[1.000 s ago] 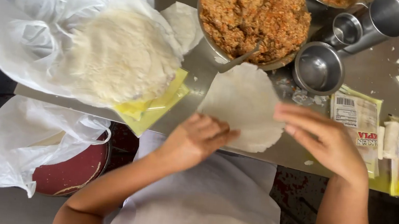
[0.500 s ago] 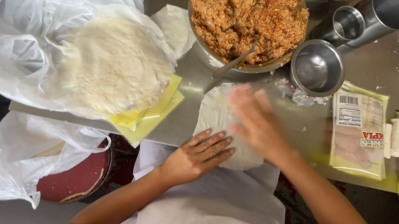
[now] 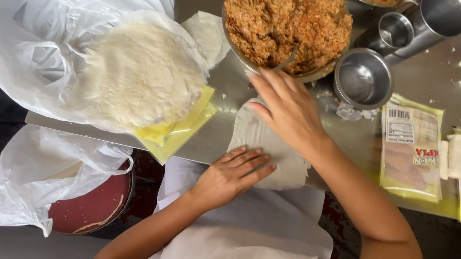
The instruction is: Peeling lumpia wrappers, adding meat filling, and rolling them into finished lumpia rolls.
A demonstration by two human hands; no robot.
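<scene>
Head view: a thin round wrapper [image 3: 260, 144] lies flat on the steel counter [image 3: 219, 125], at its near edge, right in front of the person. Left hand [image 3: 231, 175] rests palm down on the wrapper's near-left part, fingers [image 3: 253, 160] spread flat, gripping nothing, pointing away and right. Right hand [image 3: 289, 110] sits over the wrapper's far-right part, fingers extended and loosely splayed toward the far left, empty as far as shows; fingertips reach the rim of the filling bowl [image 3: 238, 53]. A spoon handle [image 3: 286, 61] sticks out of the bowl's near rim, just beyond those fingertips, slanting toward the person. So the handle lies straight ahead of the right hand, well apart from the left; right hand is nearer. Bowl touches or nearly touches the wrapper's far edge, cannot tell which. Wrapper stack [image 3: 139, 74] on plastic sits left of the bowl; small steel bowl [image 3: 363, 78] and sealed packets [image 3: 411, 151] to the right.
</scene>
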